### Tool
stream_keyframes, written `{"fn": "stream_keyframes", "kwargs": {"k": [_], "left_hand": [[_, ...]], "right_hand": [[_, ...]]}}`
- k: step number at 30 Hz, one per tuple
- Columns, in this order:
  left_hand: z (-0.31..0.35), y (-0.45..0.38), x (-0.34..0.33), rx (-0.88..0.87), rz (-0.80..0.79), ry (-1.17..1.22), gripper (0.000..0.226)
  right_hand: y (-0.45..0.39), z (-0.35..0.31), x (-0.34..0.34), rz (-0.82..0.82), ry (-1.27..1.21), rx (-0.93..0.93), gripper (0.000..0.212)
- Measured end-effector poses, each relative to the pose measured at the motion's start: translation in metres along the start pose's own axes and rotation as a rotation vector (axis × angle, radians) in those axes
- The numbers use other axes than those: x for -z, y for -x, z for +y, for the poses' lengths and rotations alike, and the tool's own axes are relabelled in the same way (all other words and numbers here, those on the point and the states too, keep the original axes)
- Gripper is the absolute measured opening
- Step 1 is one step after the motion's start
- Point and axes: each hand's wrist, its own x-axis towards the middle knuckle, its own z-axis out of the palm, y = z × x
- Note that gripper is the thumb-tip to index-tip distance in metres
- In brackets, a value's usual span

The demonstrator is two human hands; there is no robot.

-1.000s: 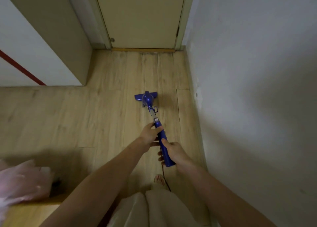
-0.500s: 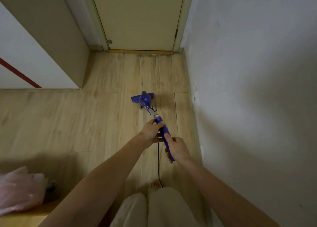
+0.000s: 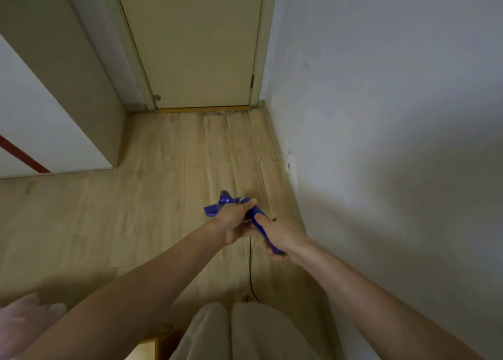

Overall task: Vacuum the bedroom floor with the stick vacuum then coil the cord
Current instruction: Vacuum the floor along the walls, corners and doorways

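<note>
Plastic (image 3: 24,321), pale pink and crumpled, sits at the far left bottom edge of my view, blurred. Above it I see a white panel with a red stripe (image 3: 24,156) and a beige cabinet side (image 3: 68,68) meeting the wood-plank floor (image 3: 109,218). Further right, a cream door (image 3: 196,41) stands shut at the end of the corridor.

My left hand (image 3: 234,219) reaches forward with its grip curled round the upper shaft of the blue stick vacuum (image 3: 254,218), thumb lying along the top. The vacuum's floor head (image 3: 217,206) shows just beyond and left of that hand, low over the planks; I cannot tell whether it touches them. My right hand (image 3: 280,234) sits just behind the left, its grip wrapped round the handle end, fingers curled underneath. The two hands are almost touching on the shaft.

A thin black cord (image 3: 250,272) hangs from below the handle between the hands and runs down toward my feet, past the cream trousers (image 3: 239,332). On the right, a plain grey-white wall (image 3: 394,141) runs close beside the vacuum.
</note>
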Motion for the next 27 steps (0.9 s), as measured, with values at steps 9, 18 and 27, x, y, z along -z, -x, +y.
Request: {"fn": "stream_keyframes", "kwargs": {"k": [9, 18, 27], "left_hand": [[-0.031, 0.046, -0.023, -0.006, -0.018, 0.109, 0.021], [-0.019, 0.027, -0.016, -0.023, 0.021, 0.132, 0.017], [-0.001, -0.035, 0.031, -0.052, 0.201, 0.113, 0.020]], "right_hand": [[0.046, 0.004, 0.031, 0.006, 0.142, -0.065, 0.046], [0.019, 0.004, 0.024, 0.029, 0.189, 0.028, 0.052], [-0.059, 0.003, -0.028, -0.070, 0.166, 0.115, 0.051]]}}
